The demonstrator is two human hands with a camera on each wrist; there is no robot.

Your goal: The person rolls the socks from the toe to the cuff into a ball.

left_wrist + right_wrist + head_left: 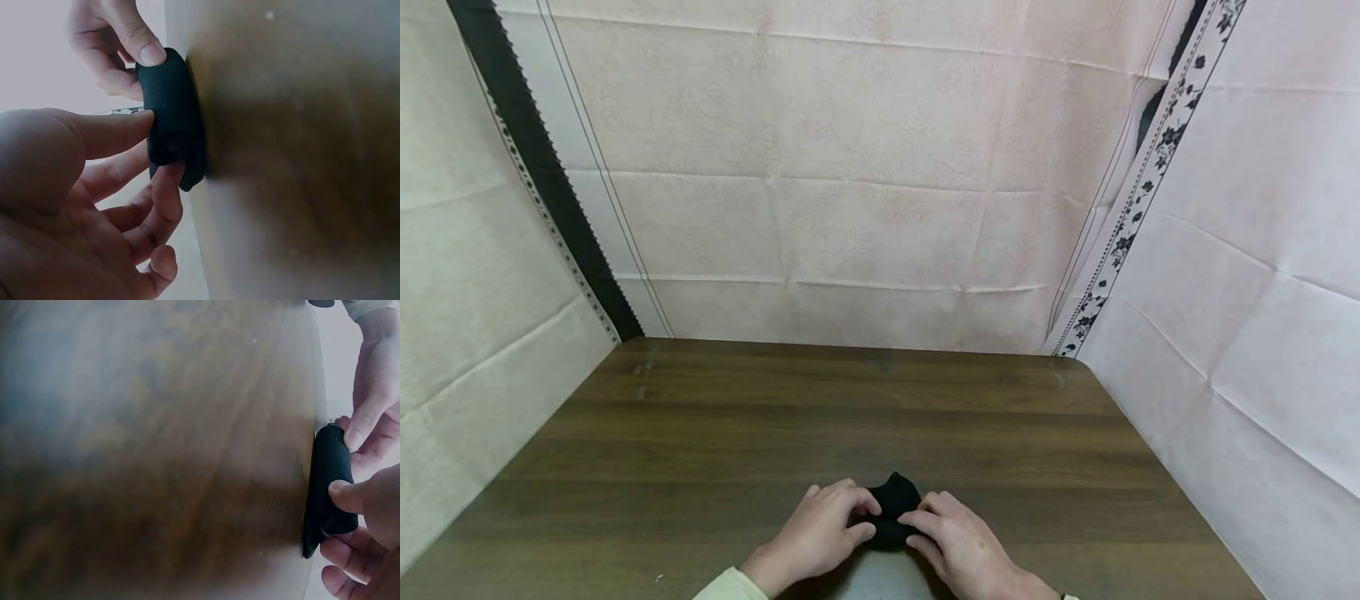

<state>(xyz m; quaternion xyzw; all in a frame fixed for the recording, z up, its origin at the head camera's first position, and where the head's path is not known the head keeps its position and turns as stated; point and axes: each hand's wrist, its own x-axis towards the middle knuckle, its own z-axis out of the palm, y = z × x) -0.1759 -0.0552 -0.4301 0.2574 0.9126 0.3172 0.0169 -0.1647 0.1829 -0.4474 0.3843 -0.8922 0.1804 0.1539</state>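
Observation:
A small black cloth (891, 535), rolled up and sock-like, lies at the table's near edge with a loose flap (897, 495) reaching past the roll. My left hand (823, 532) grips its left end; in the left wrist view the thumb lies on the roll (172, 103) and a fingertip is tucked into its end. From the other side my right hand (964, 546) pinches the right end, thumb on the near face, as the right wrist view of the roll (332, 465) shows. The fingers partly cover both ends, and what is inside the roll is hidden.
The brown wooden table (820, 425) stretches away ahead of the hands. Pale cloth hangs behind it (850, 167) and along the left (482, 317) and right (1247, 275) sides. A tiny white speck (659, 577) lies near the front left.

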